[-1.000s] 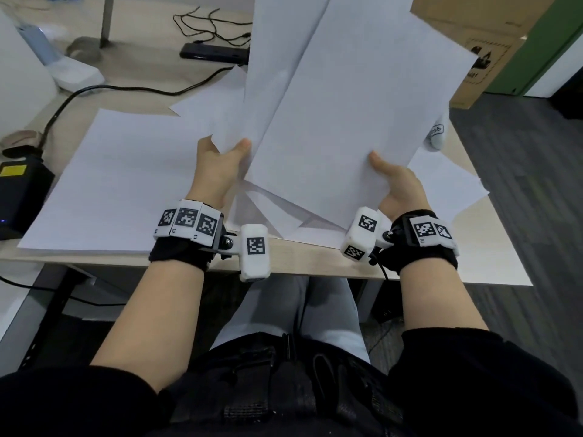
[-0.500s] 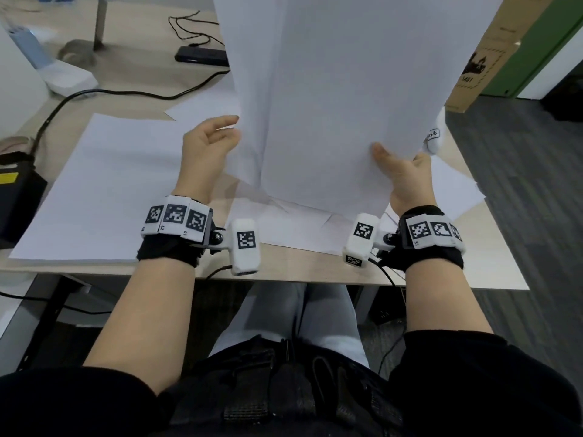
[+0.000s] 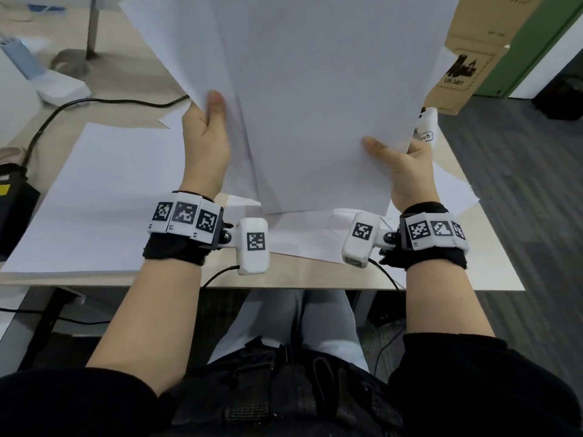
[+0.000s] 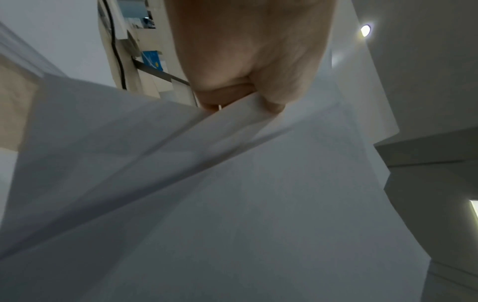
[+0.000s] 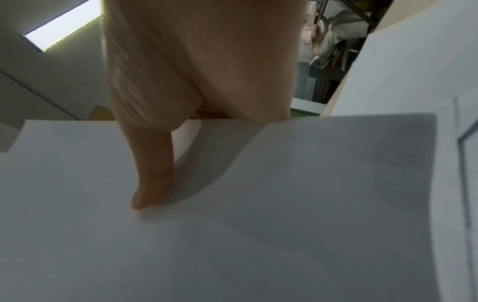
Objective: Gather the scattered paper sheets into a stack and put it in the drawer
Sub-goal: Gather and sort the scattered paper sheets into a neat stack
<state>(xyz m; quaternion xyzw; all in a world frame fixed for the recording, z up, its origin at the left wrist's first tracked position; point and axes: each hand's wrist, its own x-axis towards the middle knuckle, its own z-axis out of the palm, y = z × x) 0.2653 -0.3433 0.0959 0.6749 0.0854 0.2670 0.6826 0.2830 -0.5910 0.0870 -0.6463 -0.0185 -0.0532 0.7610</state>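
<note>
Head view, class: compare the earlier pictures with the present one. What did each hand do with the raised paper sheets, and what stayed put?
The left hand, which let go half a second ago, has taken hold of the raised sheets again at their left edge. The right hand kept its pinch throughout, and the sheets were drawn together and held more upright. The large sheet on the desk stayed where it was.

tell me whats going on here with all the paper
A person seated at a desk is gathering loose white sheets. Both hands hold a bundle of paper sheets upright above the desk: the left hand pinches its left edge and the right hand grips its right edge, thumb on the front. The bundle is not yet squared. More sheets lie on the desk, including a large sheet to the left. No drawer is in view.
</note>
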